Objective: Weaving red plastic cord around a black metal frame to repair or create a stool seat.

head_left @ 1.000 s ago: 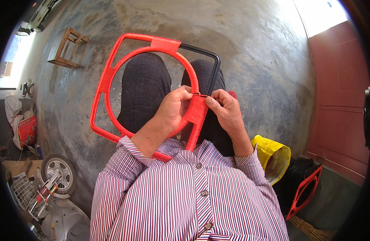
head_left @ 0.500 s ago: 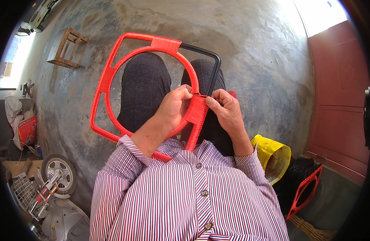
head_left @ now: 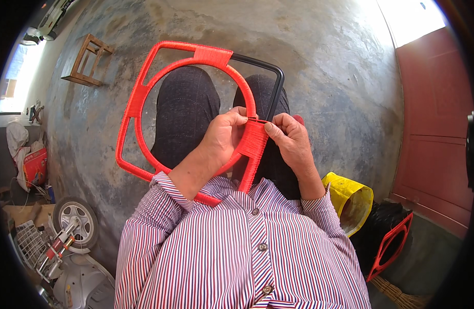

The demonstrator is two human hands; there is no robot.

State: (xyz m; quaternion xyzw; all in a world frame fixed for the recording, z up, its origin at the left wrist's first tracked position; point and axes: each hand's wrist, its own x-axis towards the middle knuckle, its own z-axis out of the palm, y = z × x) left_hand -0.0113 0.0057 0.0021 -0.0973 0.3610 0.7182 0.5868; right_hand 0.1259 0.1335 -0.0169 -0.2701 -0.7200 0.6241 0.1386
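Across my lap rests a squarish frame with a round inner ring (head_left: 140, 105), mostly wrapped in bright red cord. Its far right corner is bare black tube (head_left: 281, 77). My left hand (head_left: 224, 135) reaches through the ring, thumb and fingers closed on it at the upper end of the right wrapped band (head_left: 254, 138). Opposite, my right hand (head_left: 292, 141) pinches red cord against the outer bar, at the same edge of the band. The cord between the two hands is stretched short across ring and bar. A bit of red (head_left: 298, 119) shows behind my right fingers.
A yellow open-mouthed container (head_left: 361, 206) stands by my right elbow, beside a black bag (head_left: 383, 226) and another red-wrapped frame (head_left: 391, 246). A wooden stool (head_left: 87, 61) is far left; a scooter (head_left: 74, 242) stands near left. A red door (head_left: 432, 139) is at right.
Almost nothing differs. Both hands hold the same spot, with the fingers shifted very slightly, and the frame has barely moved.
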